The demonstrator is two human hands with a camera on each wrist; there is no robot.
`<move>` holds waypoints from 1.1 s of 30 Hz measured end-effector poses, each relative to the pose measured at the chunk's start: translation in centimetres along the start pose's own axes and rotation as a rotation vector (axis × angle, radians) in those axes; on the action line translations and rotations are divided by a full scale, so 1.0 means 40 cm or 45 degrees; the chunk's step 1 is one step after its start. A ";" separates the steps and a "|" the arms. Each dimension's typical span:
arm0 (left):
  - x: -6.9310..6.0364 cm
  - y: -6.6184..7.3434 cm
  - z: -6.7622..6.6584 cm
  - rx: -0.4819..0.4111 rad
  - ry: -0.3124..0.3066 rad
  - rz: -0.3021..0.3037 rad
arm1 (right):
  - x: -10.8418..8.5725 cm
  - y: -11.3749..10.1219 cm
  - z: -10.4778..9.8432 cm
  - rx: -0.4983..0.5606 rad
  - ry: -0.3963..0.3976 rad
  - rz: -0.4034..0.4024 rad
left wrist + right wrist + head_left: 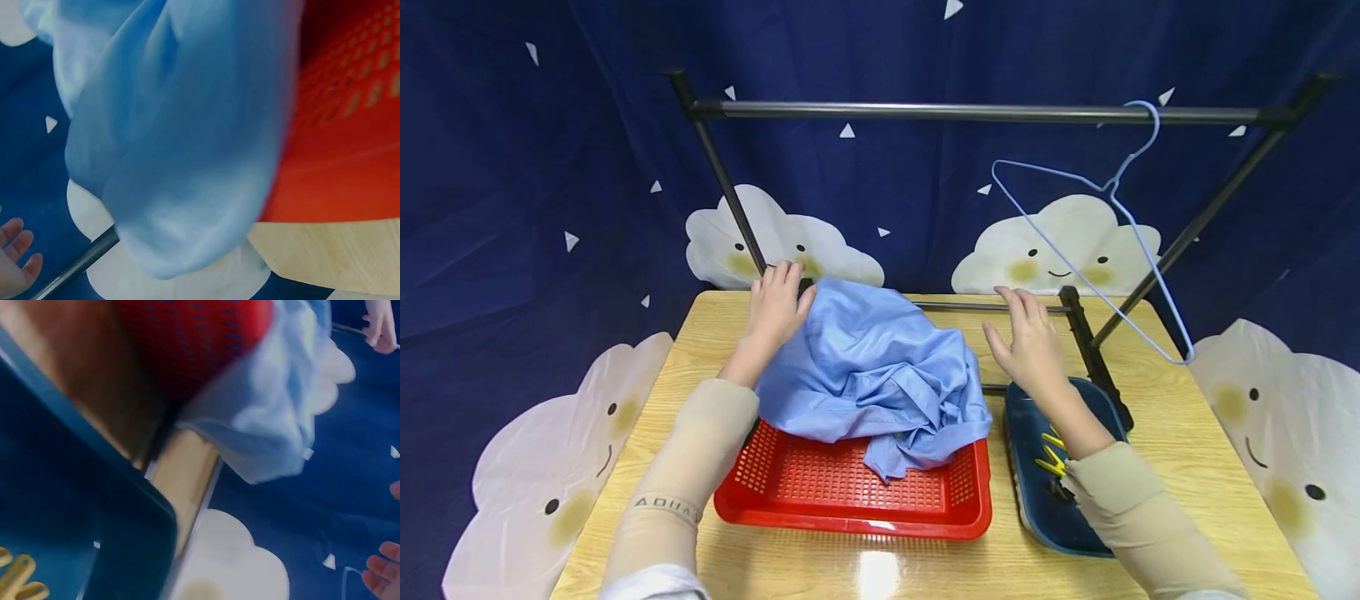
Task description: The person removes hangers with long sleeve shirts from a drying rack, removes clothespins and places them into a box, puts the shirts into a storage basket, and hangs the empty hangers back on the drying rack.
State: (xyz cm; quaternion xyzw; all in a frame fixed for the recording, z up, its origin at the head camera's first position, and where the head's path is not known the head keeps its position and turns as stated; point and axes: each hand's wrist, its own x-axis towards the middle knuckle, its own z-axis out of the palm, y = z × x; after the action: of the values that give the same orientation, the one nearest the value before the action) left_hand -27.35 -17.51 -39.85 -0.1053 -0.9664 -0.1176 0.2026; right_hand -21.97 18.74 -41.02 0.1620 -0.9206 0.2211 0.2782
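Note:
A light blue cloth garment (880, 358) lies rumpled over the back of a red perforated basket (850, 525), and a fold of it droops inside toward the front. My left hand (775, 308) is raised beside the garment's back left edge, fingers extended and thumb apart. Whether that thumb touches the fabric I cannot tell. To the right of the garment, my right hand (1028, 346) hovers with loosely bent fingers and nothing in them. In the left wrist view, the cloth (181, 144) hangs in a large fold beside the basket wall (350, 181).
A blue hanger (1078, 271) hangs from the rack's top bar (925, 111) at the right. Under my right forearm is a dark blue tray (1026, 492) with yellow clothespins (1054, 454). The rack's black foot (1093, 358) rests on the wooden table (1187, 467).

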 end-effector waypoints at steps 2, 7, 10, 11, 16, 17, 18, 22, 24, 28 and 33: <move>-0.010 0.001 0.008 0.021 -0.087 0.027 | -0.009 0.001 0.021 -0.008 -0.071 -0.008; -0.035 0.000 0.029 0.046 -0.286 0.062 | -0.022 0.004 0.069 -0.006 -0.207 -0.033; -0.050 -0.002 0.042 0.070 -0.387 0.068 | -0.030 0.005 0.096 0.003 -0.276 -0.046; -0.055 -0.002 0.047 0.080 -0.418 0.069 | -0.032 0.005 0.103 0.000 -0.298 -0.051; -0.078 -0.008 0.072 0.133 -0.523 0.082 | -0.041 -0.001 0.134 -0.019 -0.413 -0.068; -0.082 -0.009 0.076 0.145 -0.540 0.085 | -0.042 -0.002 0.140 -0.021 -0.439 -0.068; -0.086 -0.010 0.080 0.150 -0.556 0.085 | -0.044 -0.003 0.145 -0.014 -0.464 -0.067; -0.096 -0.007 0.089 0.166 -0.625 0.070 | -0.049 -0.007 0.164 0.013 -0.541 -0.054; -0.100 -0.004 0.092 0.154 -0.649 0.059 | -0.051 -0.008 0.172 0.012 -0.564 -0.052; -0.106 0.000 0.101 0.141 -0.671 0.050 | -0.053 -0.012 0.186 0.007 -0.576 -0.056; -0.115 0.003 0.116 0.158 -0.683 0.063 | -0.057 -0.018 0.197 -0.011 -0.539 -0.102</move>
State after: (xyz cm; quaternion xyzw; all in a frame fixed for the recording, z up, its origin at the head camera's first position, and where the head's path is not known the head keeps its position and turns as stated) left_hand -24.91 -16.88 -45.89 -0.1436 -0.9881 -0.0211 -0.0518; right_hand -23.31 14.61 -48.00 0.2400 -0.9523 0.1668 0.0878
